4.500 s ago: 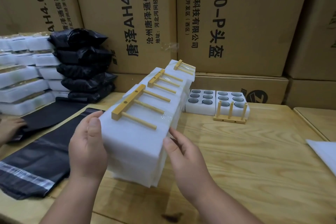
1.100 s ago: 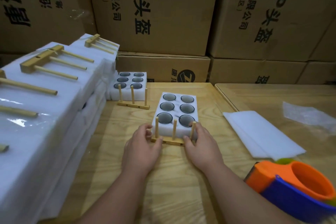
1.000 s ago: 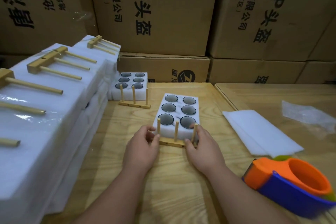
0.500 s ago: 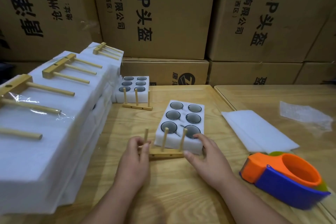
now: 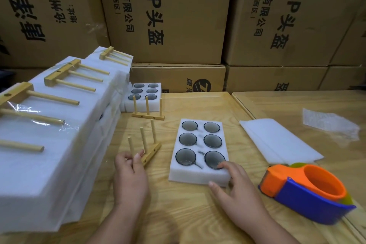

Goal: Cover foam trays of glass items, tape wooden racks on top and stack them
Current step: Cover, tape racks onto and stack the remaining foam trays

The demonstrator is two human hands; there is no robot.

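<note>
An uncovered white foam tray (image 5: 198, 175) with several round glass items lies on the wooden table in front of me. My right hand (image 5: 235, 187) holds its near right corner, fingertips on top and thumb at the front edge. My left hand (image 5: 129, 171) pinches the near end of a three-peg wooden rack (image 5: 151, 151), which stands left of the tray, turned at an angle. White foam cover sheets (image 5: 277, 141) lie to the right. An orange and blue tape dispenser (image 5: 309, 191) sits at the near right.
A long stack of covered foam trays (image 5: 59, 134) with racks taped on top fills the left side. A second open foam tray (image 5: 143, 105) and rack (image 5: 148, 116) stand behind. Cardboard boxes (image 5: 168, 16) wall the back. A bubble-wrap piece (image 5: 330, 125) lies far right.
My left hand has pulled the rack away from the tray's front edge to the left and turned it. My right hand now holds the tray's near corner. Earlier, both hands set down the long stack.
</note>
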